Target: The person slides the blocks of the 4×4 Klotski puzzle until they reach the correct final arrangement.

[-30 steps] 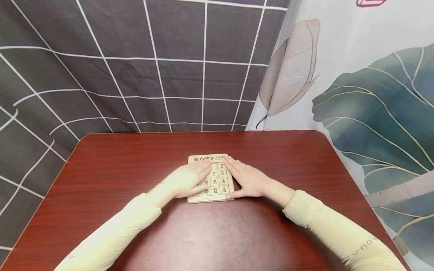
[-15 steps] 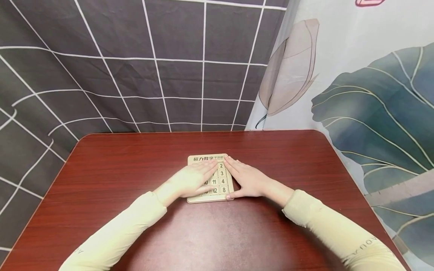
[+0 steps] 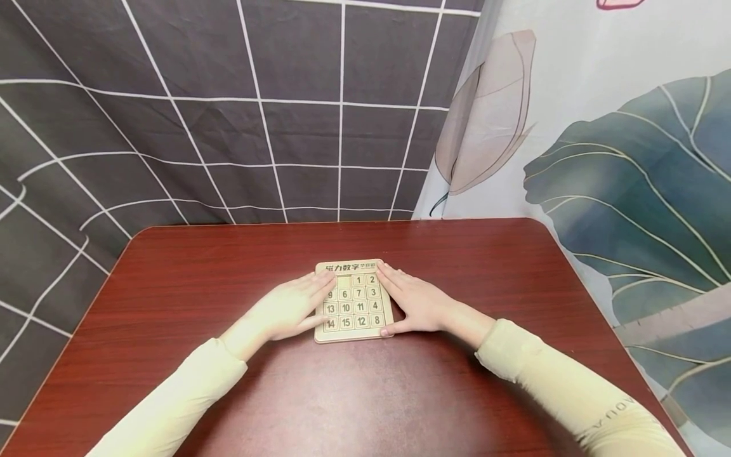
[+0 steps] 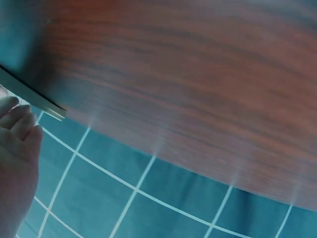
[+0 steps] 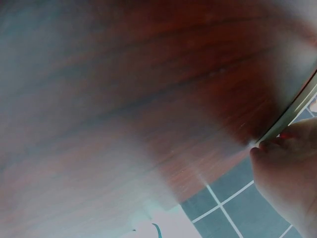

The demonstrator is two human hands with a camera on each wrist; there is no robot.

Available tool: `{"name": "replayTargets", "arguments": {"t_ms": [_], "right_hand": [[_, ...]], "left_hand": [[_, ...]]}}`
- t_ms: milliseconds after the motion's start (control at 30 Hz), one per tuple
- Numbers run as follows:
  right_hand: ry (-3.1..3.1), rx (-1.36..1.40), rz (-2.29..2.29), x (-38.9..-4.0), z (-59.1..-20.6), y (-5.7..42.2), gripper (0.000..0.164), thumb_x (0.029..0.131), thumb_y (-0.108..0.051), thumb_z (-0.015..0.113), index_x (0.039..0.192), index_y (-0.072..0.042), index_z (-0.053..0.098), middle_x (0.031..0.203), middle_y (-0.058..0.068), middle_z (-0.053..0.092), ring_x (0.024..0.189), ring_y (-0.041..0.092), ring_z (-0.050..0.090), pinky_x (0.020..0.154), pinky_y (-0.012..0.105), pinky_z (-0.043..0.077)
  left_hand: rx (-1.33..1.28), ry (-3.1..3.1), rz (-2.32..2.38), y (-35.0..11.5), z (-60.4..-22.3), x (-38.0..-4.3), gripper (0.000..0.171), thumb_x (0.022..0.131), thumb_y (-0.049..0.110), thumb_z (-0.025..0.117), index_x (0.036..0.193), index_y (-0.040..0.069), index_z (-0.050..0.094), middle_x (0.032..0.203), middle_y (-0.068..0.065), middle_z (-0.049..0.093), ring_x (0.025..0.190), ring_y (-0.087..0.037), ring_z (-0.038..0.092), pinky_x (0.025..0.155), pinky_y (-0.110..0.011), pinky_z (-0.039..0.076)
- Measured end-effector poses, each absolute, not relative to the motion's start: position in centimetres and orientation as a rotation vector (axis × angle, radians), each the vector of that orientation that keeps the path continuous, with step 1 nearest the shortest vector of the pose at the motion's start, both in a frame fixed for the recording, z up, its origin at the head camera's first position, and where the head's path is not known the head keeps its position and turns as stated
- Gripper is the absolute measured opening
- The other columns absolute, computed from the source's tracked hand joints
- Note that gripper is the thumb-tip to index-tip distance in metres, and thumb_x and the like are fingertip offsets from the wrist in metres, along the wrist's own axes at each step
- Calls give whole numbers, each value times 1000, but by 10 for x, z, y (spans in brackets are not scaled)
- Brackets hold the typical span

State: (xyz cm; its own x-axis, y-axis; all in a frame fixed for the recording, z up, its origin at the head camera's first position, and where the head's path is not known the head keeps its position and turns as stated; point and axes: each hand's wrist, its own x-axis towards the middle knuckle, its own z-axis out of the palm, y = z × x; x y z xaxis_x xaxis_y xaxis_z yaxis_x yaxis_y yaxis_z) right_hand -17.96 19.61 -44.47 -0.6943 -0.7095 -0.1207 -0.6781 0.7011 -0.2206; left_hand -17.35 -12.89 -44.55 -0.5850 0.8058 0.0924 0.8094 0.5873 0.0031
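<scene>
A pale number sliding puzzle (image 3: 351, 334) lies flat on the table. Its tiles are numbered, and one bare slot (image 3: 344, 282) shows in the top row, left of the 1 tile (image 3: 358, 280). My left hand (image 3: 285, 308) lies over the puzzle's left side, fingers straight, fingertips on the top-left tile, whose number is hidden. My right hand (image 3: 419, 303) rests along the right side, with straight fingers at the top corner and the thumb on the bottom corner. The wrist views catch only the puzzle's edge (image 4: 37, 101) beside the hands.
The red-brown wooden table (image 3: 200, 273) has rounded far corners. Behind it hangs a dark grey curtain (image 3: 302, 133) with white grid lines. A white leaf-patterned curtain (image 3: 571, 76) hangs at the right.
The left hand slid right across the top row, then back left. The 1 tile now shows where the bare slot was, and the slot is one place further left. The right hand stayed put.
</scene>
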Motion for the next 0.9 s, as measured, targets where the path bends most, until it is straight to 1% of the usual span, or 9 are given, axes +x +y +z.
{"name": "replayTargets", "arguments": {"t_ms": [167, 333, 667, 800, 900], "right_hand": [[2716, -1120, -233, -180, -445, 197, 121, 89, -70, 72, 168, 2, 16, 179, 17, 7, 167, 31, 17, 135, 48, 26], [2712, -1118, -239, -180, -446, 197, 121, 89, -70, 72, 168, 3, 16, 179, 18, 7, 167, 31, 17, 135, 49, 27], [2719, -1124, -234, -181, -447, 197, 121, 89, -70, 71, 168, 3, 16, 179, 18, 8, 166, 31, 18, 135, 49, 27], [2718, -1125, -230, -181, -448, 197, 121, 89, -70, 71, 168, 3, 16, 179, 19, 8, 166, 31, 18, 135, 48, 27], [2717, -1127, -230, -180, -447, 197, 121, 89, -71, 71, 168, 3, 16, 179, 18, 8, 166, 31, 18, 135, 48, 27]], "left_hand": [[-1375, -2734, -35, -133, -444, -171, 72, 103, 42, 65, 154, -6, 50, 161, -21, 52, 151, -32, 50, 128, -45, 41], [-1394, -2730, -60, -125, -441, -172, 69, 104, 42, 63, 152, -6, 52, 160, -21, 52, 151, -33, 51, 128, -45, 41], [-1436, -2749, -57, -106, -441, -176, 72, 106, 44, 60, 156, -6, 47, 163, -21, 49, 153, -34, 48, 129, -45, 40], [-1416, -2748, -54, -109, -444, -174, 72, 106, 44, 59, 157, -6, 46, 163, -22, 48, 154, -34, 47, 129, -45, 39], [-1388, -2719, -84, -117, -445, -168, 73, 104, 42, 62, 156, -7, 46, 162, -23, 49, 153, -34, 48, 128, -46, 41]]}}
